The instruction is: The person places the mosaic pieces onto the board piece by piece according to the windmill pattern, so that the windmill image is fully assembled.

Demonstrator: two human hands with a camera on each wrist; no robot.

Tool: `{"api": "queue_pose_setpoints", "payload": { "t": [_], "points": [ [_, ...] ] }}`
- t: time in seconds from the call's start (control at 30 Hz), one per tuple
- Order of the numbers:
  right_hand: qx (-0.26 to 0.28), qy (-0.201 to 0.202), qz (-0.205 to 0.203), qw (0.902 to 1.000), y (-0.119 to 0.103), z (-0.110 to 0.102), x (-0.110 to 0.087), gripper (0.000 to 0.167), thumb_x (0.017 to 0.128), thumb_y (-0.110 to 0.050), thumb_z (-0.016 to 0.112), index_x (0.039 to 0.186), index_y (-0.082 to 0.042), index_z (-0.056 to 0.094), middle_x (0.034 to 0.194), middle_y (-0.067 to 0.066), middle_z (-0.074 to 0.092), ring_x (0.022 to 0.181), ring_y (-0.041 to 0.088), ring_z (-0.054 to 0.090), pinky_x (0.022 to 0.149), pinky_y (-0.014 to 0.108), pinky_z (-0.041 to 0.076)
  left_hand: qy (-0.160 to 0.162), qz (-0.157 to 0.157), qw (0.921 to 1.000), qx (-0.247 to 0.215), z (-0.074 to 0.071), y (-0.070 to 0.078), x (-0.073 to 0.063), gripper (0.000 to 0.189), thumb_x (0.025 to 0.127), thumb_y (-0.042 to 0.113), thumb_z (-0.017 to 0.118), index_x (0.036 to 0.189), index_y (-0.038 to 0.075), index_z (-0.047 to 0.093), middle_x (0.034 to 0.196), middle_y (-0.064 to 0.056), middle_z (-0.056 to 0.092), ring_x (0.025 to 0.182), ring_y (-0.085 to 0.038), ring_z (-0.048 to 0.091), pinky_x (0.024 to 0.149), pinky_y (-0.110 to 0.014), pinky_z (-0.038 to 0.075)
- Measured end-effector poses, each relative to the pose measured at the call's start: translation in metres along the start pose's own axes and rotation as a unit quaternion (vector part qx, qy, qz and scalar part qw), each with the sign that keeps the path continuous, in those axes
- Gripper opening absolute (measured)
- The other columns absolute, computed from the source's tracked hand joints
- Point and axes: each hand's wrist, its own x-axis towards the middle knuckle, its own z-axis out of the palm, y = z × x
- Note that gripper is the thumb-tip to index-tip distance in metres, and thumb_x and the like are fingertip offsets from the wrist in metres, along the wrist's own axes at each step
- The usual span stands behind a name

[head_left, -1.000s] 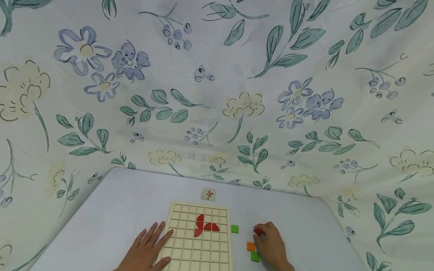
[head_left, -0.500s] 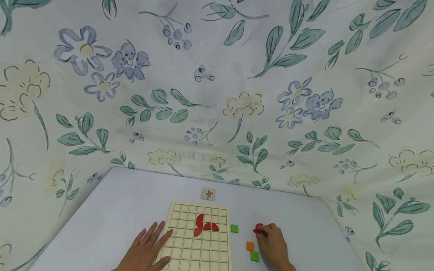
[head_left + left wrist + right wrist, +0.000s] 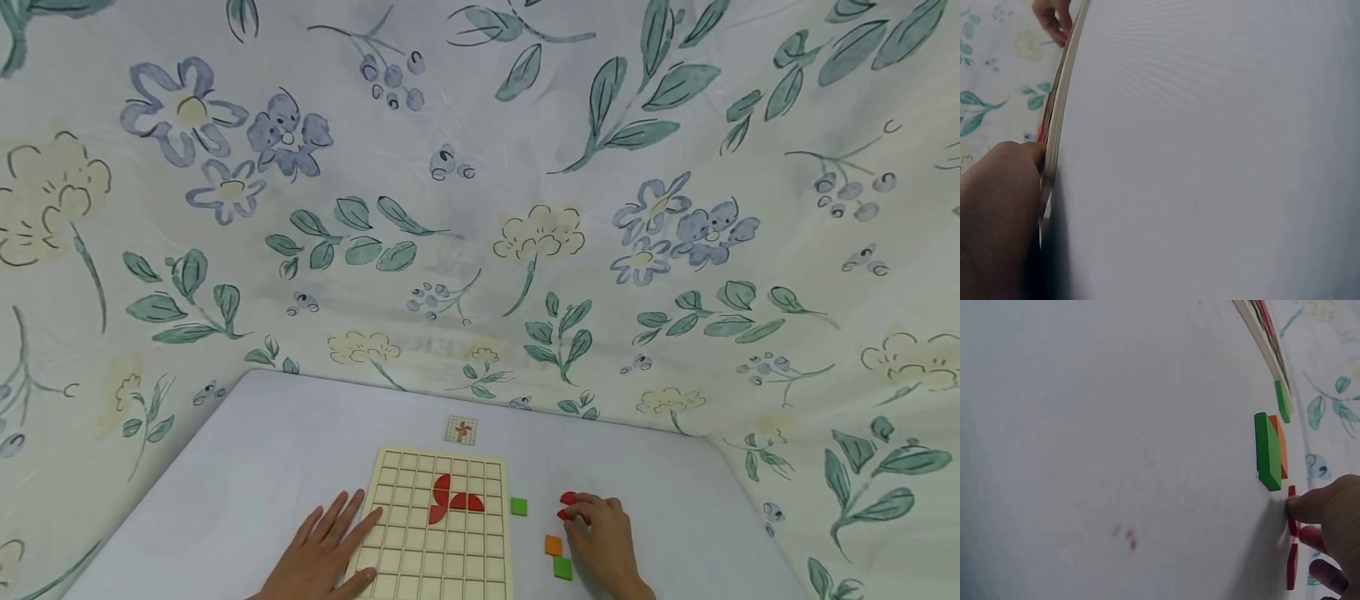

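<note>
My left hand (image 3: pixel 321 546) lies flat with fingers spread, thumb and forefinger over the left edge of a cream grid board (image 3: pixel 455 567). Red quarter-circle tiles (image 3: pixel 442 483) sit in cells on its upper half. To the right of the board, my right hand (image 3: pixel 603 537) curls thumb and fingers about a red quarter-circle tile (image 3: pixel 1292 519) low at the table top; the thumb presses its near side in the right wrist view. Another red tile (image 3: pixel 1292 567) lies close beside it under the fingers. Part of the held tile is hidden.
A small pattern card (image 3: pixel 461 430) with a red pinwheel lies behind the board. Beside the board's right edge is a green square tile (image 3: pixel 519 507). An orange square tile (image 3: pixel 553 546) and another green tile (image 3: pixel 562 568) lie left of my right hand. Floral fabric (image 3: pixel 480 250) surrounds the white table.
My right fingers have spread a little over the red tiles, which now show apart, one shifted slightly left. My left hand and the board have stayed put.
</note>
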Motion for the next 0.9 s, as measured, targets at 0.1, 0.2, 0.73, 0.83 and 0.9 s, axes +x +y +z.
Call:
{"api": "queue_pose_setpoints", "payload": {
  "t": [0.1, 0.2, 0.73, 0.83, 0.9],
  "points": [
    [0.023, -0.006, -0.006, 0.9997, -0.0007, 0.0000, 0.0009, 0.018, 0.075, -0.007, 0.083, 0.074, -0.022, 0.075, 0.103, 0.002, 0.068, 0.091, 0.024, 0.052, 0.074, 0.039, 0.039, 0.003, -0.001, 1.0000, -0.001, -0.0002, 0.0003, 0.0001, 0.071, 0.090, 0.063, 0.056, 0.144, 0.018, 0.051, 0.148, -0.012, 0.045, 0.149, -0.014, 0.007, 0.113, -0.028, -0.011],
    [0.029, -0.007, 0.001, 0.9996, -0.0025, 0.0007, 0.0015, 0.016, 0.075, -0.008, 0.084, 0.077, -0.021, 0.075, 0.100, 0.002, 0.063, 0.091, 0.025, 0.050, 0.074, 0.039, 0.040, 0.004, -0.003, 1.0000, -0.002, -0.0006, 0.0009, 0.0001, 0.071, 0.089, 0.064, 0.056, 0.144, 0.018, 0.052, 0.147, -0.013, 0.046, 0.149, -0.013, 0.006, 0.113, -0.028, -0.011],
    [-0.058, -0.024, 0.076, 0.9951, -0.0080, -0.0003, 0.0017, 0.026, 0.076, -0.028, 0.086, 0.093, -0.010, 0.078, 0.082, 0.000, 0.059, 0.086, 0.028, 0.048, 0.071, 0.042, 0.034, 0.007, 0.004, 0.9999, 0.006, 0.0002, 0.0003, 0.0004, 0.071, 0.090, 0.063, 0.056, 0.144, 0.018, 0.051, 0.148, -0.013, 0.045, 0.148, -0.017, 0.012, 0.114, -0.029, -0.010],
    [-0.039, -0.026, 0.073, 0.9963, -0.0088, 0.0012, 0.0028, 0.023, 0.075, -0.024, 0.086, 0.091, -0.010, 0.076, 0.081, -0.002, 0.059, 0.083, 0.024, 0.048, 0.070, 0.040, 0.035, 0.008, 0.004, 0.9999, 0.005, 0.0003, 0.0006, 0.0002, 0.071, 0.089, 0.063, 0.057, 0.144, 0.018, 0.051, 0.148, -0.013, 0.046, 0.148, -0.017, 0.012, 0.114, -0.029, -0.010],
    [-0.023, -0.023, 0.063, 0.9975, -0.0092, 0.0021, 0.0027, 0.019, 0.075, -0.020, 0.086, 0.087, -0.011, 0.075, 0.080, -0.003, 0.059, 0.080, 0.022, 0.047, 0.070, 0.039, 0.036, 0.002, -0.001, 1.0000, 0.002, -0.0006, 0.0011, 0.0002, 0.071, 0.089, 0.063, 0.056, 0.144, 0.018, 0.051, 0.148, -0.013, 0.046, 0.148, -0.018, 0.014, 0.114, -0.029, -0.011]
  ]
}}
